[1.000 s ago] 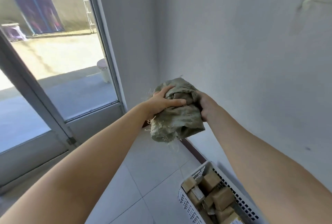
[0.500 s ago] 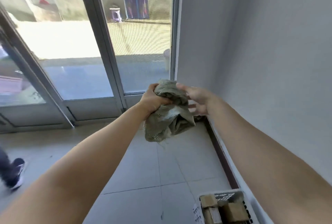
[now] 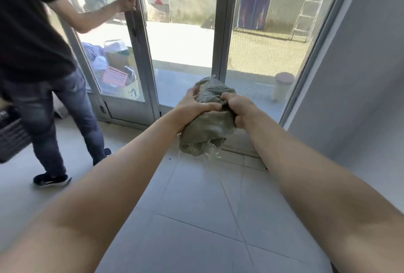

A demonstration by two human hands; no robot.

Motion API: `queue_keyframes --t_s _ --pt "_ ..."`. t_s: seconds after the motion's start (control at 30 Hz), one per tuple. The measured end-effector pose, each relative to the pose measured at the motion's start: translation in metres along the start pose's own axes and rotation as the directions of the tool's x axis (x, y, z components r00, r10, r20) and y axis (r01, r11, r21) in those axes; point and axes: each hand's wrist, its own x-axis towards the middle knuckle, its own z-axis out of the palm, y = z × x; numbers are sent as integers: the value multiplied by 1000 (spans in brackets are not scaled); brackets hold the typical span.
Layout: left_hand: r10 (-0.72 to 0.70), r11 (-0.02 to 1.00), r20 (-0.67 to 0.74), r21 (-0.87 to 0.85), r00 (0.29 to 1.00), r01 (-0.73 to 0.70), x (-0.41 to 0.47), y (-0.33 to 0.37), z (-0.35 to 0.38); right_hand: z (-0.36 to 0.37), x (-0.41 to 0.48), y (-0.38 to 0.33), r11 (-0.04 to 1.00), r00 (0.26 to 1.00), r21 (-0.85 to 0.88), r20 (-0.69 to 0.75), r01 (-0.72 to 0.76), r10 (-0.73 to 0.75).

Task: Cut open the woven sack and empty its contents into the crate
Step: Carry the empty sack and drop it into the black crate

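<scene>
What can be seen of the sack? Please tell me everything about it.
The sack is grey-green coarse woven cloth, crumpled into a limp bundle with many folds. It looks mostly empty, though its inside is hidden. Loose frayed threads hang from its lower edge and stick out at the top. It is held in the air above the tiled floor, touching nothing but the hands. The left hand grips its upper left side, with fingers across the front, and the right hand grips its right side.

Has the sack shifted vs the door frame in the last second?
Yes, leftward: the sack now sits before the door's middle post, no longer by the wall.
</scene>
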Motion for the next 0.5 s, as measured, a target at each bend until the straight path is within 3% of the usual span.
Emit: queue_keyframes --t_s 0.13,0.3,0.4,0.5 --pt "-88 994 58 -58 994 92 -4 -20 -51 60 19 4 996 998 78 42 -53 50" --pt "-173 985 -101 6 980 175 -7 -47 -108 122 15 13 980 983 139 137 -141 122" --pt "-225 974 -132 -33 965 223 -20 -52 -137 156 13 16 974 947 141 292 -180 133" --pt "-232 973 -316 -63 920 224 -23 -63 -169 187 13 19 975 878 111 464 -192 120"
